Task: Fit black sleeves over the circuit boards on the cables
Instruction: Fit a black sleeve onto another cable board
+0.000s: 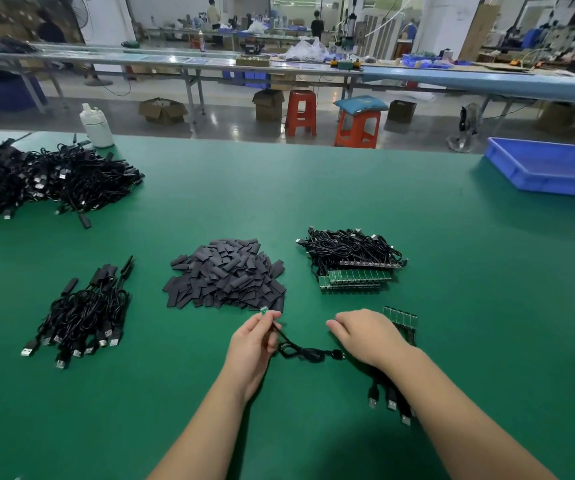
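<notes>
My left hand [253, 344] pinches a black cable [300, 351] just behind its small green circuit board [264, 310], which points at the near edge of the pile of flat black sleeves [225, 273]. The cable loops across the mat toward my right hand [365, 336]. That hand lies palm down with loosely curled fingers over a row of cables whose green boards [400, 315] stick out beyond it. Their USB plugs [391, 403] show near my right forearm. What its fingers hold is hidden.
A bundle of cables with bare boards [352, 261] lies beyond my right hand. Sleeved cables [85, 313] lie at the left, with a big heap of cables [36, 178] and a white bottle [96, 126] farther back. A blue tray [553, 168] stands far right.
</notes>
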Tool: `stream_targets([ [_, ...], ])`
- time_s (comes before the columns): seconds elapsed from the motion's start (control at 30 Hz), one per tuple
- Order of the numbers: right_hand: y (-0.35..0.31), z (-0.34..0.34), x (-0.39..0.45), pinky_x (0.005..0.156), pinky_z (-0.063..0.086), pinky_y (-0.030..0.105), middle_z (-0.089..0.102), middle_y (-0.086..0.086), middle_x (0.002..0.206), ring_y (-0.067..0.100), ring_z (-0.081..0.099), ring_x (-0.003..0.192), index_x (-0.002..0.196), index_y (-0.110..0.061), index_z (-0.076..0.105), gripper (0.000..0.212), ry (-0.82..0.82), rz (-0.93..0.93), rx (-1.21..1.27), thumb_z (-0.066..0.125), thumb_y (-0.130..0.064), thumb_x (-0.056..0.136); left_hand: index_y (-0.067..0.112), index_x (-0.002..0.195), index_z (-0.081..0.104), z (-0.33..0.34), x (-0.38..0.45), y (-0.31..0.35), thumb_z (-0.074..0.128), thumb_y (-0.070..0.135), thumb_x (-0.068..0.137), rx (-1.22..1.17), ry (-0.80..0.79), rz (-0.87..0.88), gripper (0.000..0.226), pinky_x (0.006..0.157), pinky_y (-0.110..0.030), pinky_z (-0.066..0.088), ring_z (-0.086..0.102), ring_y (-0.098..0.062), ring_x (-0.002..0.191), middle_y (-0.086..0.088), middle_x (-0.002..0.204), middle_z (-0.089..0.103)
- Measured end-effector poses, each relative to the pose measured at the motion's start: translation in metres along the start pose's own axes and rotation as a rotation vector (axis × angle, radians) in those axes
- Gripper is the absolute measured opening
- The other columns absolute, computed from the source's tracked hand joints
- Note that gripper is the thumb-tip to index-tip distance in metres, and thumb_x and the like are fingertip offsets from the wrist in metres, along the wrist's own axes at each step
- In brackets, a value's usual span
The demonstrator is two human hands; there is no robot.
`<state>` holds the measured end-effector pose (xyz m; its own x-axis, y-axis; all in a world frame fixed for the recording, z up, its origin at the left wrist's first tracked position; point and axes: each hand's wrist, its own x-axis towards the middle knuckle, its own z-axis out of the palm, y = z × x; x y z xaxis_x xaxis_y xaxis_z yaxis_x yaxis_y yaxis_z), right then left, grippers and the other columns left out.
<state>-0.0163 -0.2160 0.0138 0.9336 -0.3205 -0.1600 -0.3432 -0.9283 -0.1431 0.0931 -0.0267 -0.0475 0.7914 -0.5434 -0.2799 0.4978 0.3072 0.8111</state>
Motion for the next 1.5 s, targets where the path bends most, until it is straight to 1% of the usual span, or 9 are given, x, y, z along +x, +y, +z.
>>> stream_targets([
  [0.23,-0.069,0.027,0.004,0.083,0.048,0.031,0.071,-0.005,0.095,0.012,0.061,0.087,0.112,-0.024,0.068,0.028,-0.007,-0.064,0.627,0.049,-0.042,0.101,-0.004,0.104,0.071,0.002,-0.002,-0.001,0.068,0.01,0.085,-0.022,0.003,-0.001,0.024,0.052,-0.022,0.029,0.036,-0.009,0.055,0.0,0.063,0.044],
  [0.33,-0.082,0.042,0.008,0.076,0.048,0.034,0.064,-0.004,0.08,0.017,0.057,0.075,0.109,-0.026,0.065,0.021,0.06,-0.017,0.665,0.056,-0.041,0.097,-0.005,0.109,0.067,0.003,-0.005,-0.002,0.066,0.006,0.085,-0.075,0.0,0.009,0.026,0.052,-0.019,0.041,0.048,-0.009,0.054,-0.005,0.068,0.059],
  [0.6,-0.073,0.049,0.015,0.064,0.04,0.035,0.047,-0.009,0.054,0.005,0.041,0.053,0.083,-0.022,0.066,0.018,0.138,0.045,0.685,0.058,-0.03,0.097,0.003,0.095,0.064,0.003,0.001,-0.007,0.065,0.009,0.091,0.02,0.044,0.04,0.008,0.053,-0.027,0.026,0.033,-0.014,0.053,-0.005,0.056,0.04],
  [0.77,-0.065,0.051,0.015,0.065,0.052,0.033,0.065,0.003,0.065,0.016,0.061,0.055,0.077,-0.016,0.067,0.025,0.061,0.158,0.804,0.057,-0.029,0.097,0.004,0.097,0.069,0.006,0.003,-0.007,0.065,0.012,0.093,0.194,0.086,0.037,0.01,0.05,-0.024,0.026,0.032,-0.014,0.051,-0.003,0.055,0.04],
  [0.93,-0.06,0.044,0.016,0.065,0.05,0.023,0.075,0.001,0.081,0.01,0.059,0.059,0.104,-0.015,0.073,0.016,-0.05,0.174,1.21,0.06,-0.022,0.099,0.005,0.09,0.067,0.012,0.003,-0.004,0.061,0.01,0.095,0.291,0.13,0.026,0.01,0.047,-0.021,0.031,0.034,-0.013,0.047,-0.001,0.052,0.041],
  [1.13,-0.061,0.042,0.016,0.066,0.048,0.019,0.069,0.004,0.076,0.009,0.057,0.062,0.102,-0.007,0.07,0.017,-0.074,0.221,1.239,0.054,-0.013,0.101,0.01,0.102,0.068,0.017,0.002,-0.003,0.058,0.011,0.096,0.379,0.203,0.057,0.012,0.048,-0.022,0.036,0.042,-0.012,0.049,0.002,0.06,0.055],
  [1.3,-0.058,0.047,0.015,0.064,0.046,0.018,0.071,0.0,0.083,0.008,0.051,0.057,0.107,-0.005,0.068,0.02,-0.051,0.202,1.145,0.05,-0.014,0.102,0.02,0.116,0.067,0.005,0.0,0.001,0.053,0.02,0.096,1.184,0.422,0.425,0.024,0.077,-0.025,0.04,0.058,-0.015,0.092,0.003,0.112,0.063],
  [1.4,-0.058,0.05,0.016,0.064,0.048,0.018,0.071,-0.004,0.081,0.006,0.05,0.054,0.109,-0.008,0.067,0.018,-0.035,0.213,1.121,0.051,-0.013,0.101,0.019,0.127,0.065,-0.012,-0.002,0.001,0.058,0.023,0.094,1.658,0.271,0.603,0.034,0.078,-0.034,0.048,0.057,-0.023,0.099,0.002,0.124,0.063],
  [1.5,-0.059,0.051,0.017,0.067,0.049,0.02,0.069,-0.007,0.078,0.005,0.05,0.054,0.117,-0.014,0.065,0.021,-0.027,0.226,1.086,0.052,-0.015,0.101,0.02,0.116,0.073,-0.024,-0.003,0.002,0.071,0.024,0.084,1.845,0.157,0.753,0.032,0.068,-0.036,0.05,0.058,-0.029,0.085,-0.003,0.119,0.069],
])
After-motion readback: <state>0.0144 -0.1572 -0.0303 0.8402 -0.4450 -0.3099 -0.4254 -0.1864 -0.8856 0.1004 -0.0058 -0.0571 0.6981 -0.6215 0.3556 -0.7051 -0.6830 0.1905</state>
